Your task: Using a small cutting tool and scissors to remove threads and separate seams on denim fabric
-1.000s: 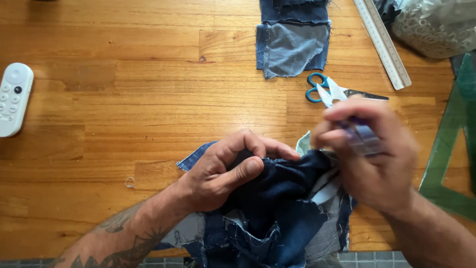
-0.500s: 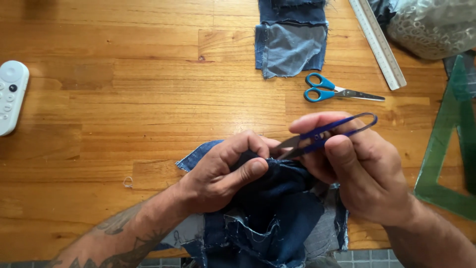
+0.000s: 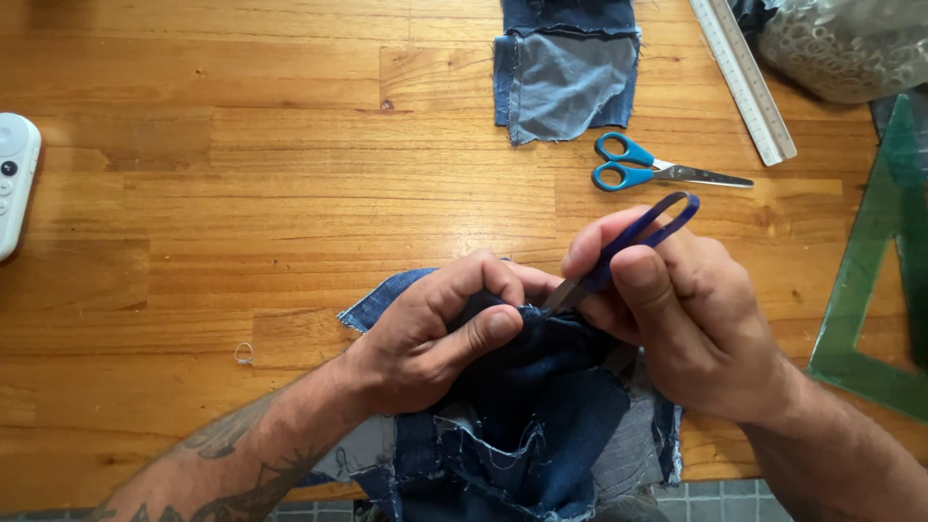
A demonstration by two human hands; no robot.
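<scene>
Two hands at work, right hand (image 3: 701,324) fingers pinching blue thread snips (image 3: 628,246), blade tips at dark denim patchwork (image 3: 527,416), left hand (image 3: 435,329) fingers pinching the fabric's bunched edge, blue-handled scissors (image 3: 657,174) well apart on wooden table (image 3: 242,193), ruler (image 3: 742,77) beyond.

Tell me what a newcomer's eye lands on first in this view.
First, the two hands low in the middle: the left hand pinches a bunched piece of dark denim, while the right hand holds blue thread snips with the tips at the fabric. Next, the blue-handled scissors lying on the wooden table just beyond, beside a folded denim patch at the top edge.
</scene>
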